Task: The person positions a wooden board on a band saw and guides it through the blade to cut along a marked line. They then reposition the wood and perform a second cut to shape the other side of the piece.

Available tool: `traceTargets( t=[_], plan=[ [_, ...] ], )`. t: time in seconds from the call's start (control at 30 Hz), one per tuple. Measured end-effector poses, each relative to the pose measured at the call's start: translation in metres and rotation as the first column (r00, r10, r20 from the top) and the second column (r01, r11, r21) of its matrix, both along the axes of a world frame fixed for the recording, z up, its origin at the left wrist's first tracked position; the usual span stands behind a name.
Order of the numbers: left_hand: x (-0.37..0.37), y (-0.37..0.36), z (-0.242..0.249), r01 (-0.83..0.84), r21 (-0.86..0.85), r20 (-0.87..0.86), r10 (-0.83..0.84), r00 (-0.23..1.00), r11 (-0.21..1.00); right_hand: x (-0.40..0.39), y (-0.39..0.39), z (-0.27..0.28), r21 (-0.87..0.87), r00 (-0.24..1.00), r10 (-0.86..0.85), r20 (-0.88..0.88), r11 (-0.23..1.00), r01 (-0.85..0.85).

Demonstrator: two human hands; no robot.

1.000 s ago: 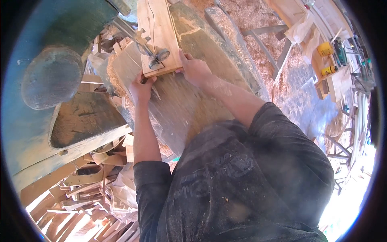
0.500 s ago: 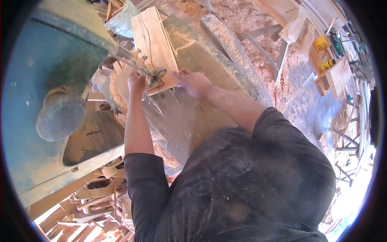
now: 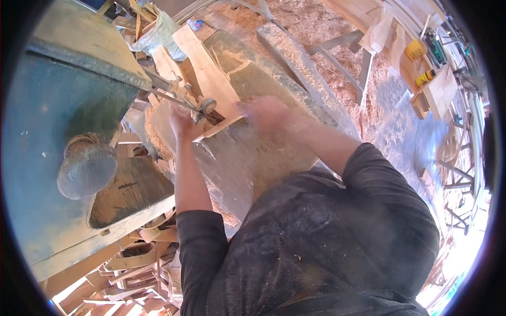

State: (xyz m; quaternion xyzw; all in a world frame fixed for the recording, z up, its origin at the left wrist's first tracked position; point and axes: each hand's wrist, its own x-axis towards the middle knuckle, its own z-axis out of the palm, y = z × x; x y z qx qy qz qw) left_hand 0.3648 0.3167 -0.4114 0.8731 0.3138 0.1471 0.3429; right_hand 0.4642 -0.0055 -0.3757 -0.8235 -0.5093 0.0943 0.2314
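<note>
On a dusty saw table (image 3: 226, 163), a curved wooden board (image 3: 211, 73) lies to the right of the saw guide (image 3: 204, 108) with its round wheel. A narrower wooden strip (image 3: 167, 66) is to the left, with a dark gap between the two pieces. My left hand (image 3: 182, 122) is closed at the near end of the strip, beside the guide, which partly hides the fingers. My right hand (image 3: 268, 113) grips the near right corner of the board; motion blurs its fingers.
The blue-green saw housing (image 3: 68, 100) with a round knob (image 3: 87, 171) fills the left side. Wood offcuts (image 3: 132, 268) are piled below it. Sawdust (image 3: 305, 31) covers the floor ahead. Yellow bottles (image 3: 424, 77) and cut wood pieces stand at the upper right.
The board now shows as two separated pieces, with a gap opened between them. My right hand has shifted slightly right with the right piece. The view has moved a little.
</note>
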Motion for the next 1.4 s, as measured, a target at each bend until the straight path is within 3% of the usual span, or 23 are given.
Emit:
traceTargets(
  t=[0.03, 0.13, 0.2, 0.23, 0.3, 0.4, 0.5, 0.57, 0.7, 0.8, 0.87, 0.9, 1.0, 1.03, 1.1, 1.2, 1.27, 1.3, 1.4],
  plan=[
    [-0.007, 0.000, -0.005, -0.056, 0.092, -0.119, 0.067, 0.991, 0.994, 0.006, -0.006, -0.003, 0.005, 1.000, -0.017, -0.001, 1.000, 0.017],
    [-0.037, -0.050, 0.045, -0.244, -0.013, -0.155, 0.239, 0.959, 0.970, 0.024, -0.028, 0.000, -0.052, 0.997, -0.066, -0.028, 0.997, 0.064],
    [-0.074, -0.042, 0.028, -0.168, 0.013, -0.086, 0.169, 0.982, 0.986, 0.041, -0.044, 0.027, -0.175, 0.992, -0.109, -0.061, 0.980, 0.097],
    [-0.091, -0.040, 0.026, -0.128, 0.033, -0.049, 0.129, 0.990, 0.991, 0.059, -0.050, 0.018, -0.156, 0.993, -0.103, -0.052, 0.983, 0.094],
    [-0.122, -0.064, 0.033, -0.150, 0.114, -0.165, 0.168, 0.972, 0.982, 0.097, -0.055, -0.003, -0.110, 0.995, -0.096, -0.032, 0.990, 0.092],
    [-0.168, -0.107, 0.016, -0.208, 0.055, -0.045, 0.211, 0.977, 0.977, 0.118, -0.040, 0.046, -0.313, 0.956, -0.185, -0.229, 0.944, 0.108],
    [-0.188, -0.156, 0.023, -0.284, 0.014, -0.047, 0.285, 0.957, 0.959, 0.107, -0.010, 0.025, -0.069, 0.975, -0.210, -0.072, 0.976, 0.206],
    [-0.195, -0.172, 0.026, -0.340, -0.005, -0.056, 0.339, 0.939, 0.941, 0.091, 0.005, 0.010, 0.087, 0.981, -0.146, -0.127, 0.984, 0.157],
    [-0.199, -0.177, 0.013, -0.355, -0.063, -0.012, 0.355, 0.935, 0.933, 0.078, 0.011, -0.005, -0.021, 0.972, -0.233, -0.015, 0.972, 0.232],
    [-0.201, -0.172, 0.012, -0.296, 0.079, -0.015, 0.298, 0.954, 0.952, 0.050, -0.030, 0.003, -0.043, 0.938, -0.339, 0.075, 0.938, 0.343],
    [-0.201, -0.169, 0.005, -0.286, 0.215, -0.018, 0.297, 0.955, 0.934, 0.038, -0.075, 0.012, -0.084, 0.918, -0.397, 0.000, 0.915, 0.395],
    [-0.202, -0.169, 0.007, -0.296, 0.092, -0.039, 0.300, 0.953, 0.951, 0.033, -0.100, 0.016, -0.108, 0.908, -0.417, -0.034, 0.905, 0.412],
    [-0.196, -0.185, 0.032, -0.290, -0.020, -0.016, 0.290, 0.957, 0.957, 0.018, -0.167, 0.022, -0.086, 0.801, -0.596, -0.060, 0.802, 0.591],
    [-0.195, -0.184, 0.029, -0.299, 0.085, -0.047, 0.303, 0.952, 0.951, 0.021, -0.186, 0.018, -0.145, 0.761, -0.600, -0.246, 0.799, 0.583],
    [-0.199, -0.178, 0.023, -0.298, 0.092, -0.061, 0.305, 0.951, 0.950, 0.029, -0.223, 0.003, -0.247, 0.580, -0.570, -0.582, 0.803, 0.542],
    [-0.187, -0.187, 0.037, -0.314, 0.057, -0.080, 0.318, 0.945, 0.948, 0.005, -0.258, -0.029, 0.008, 0.332, -0.427, -0.841, 0.605, 0.796],
    [-0.186, -0.192, 0.042, -0.332, -0.040, -0.084, 0.328, 0.941, 0.942, 0.007, -0.285, -0.030, 0.042, 0.221, -0.326, -0.919, 0.479, 0.877],
    [-0.192, -0.178, 0.024, -0.325, 0.069, -0.096, 0.331, 0.939, 0.943, 0.009, -0.300, -0.030, 0.041, 0.161, -0.268, -0.950, 0.405, 0.913],
    [-0.191, -0.183, 0.020, -0.371, 0.018, -0.049, 0.371, 0.927, 0.929, 0.054, -0.349, -0.023, 0.101, 0.213, -0.472, -0.855, 0.251, 0.963]
  ],
)
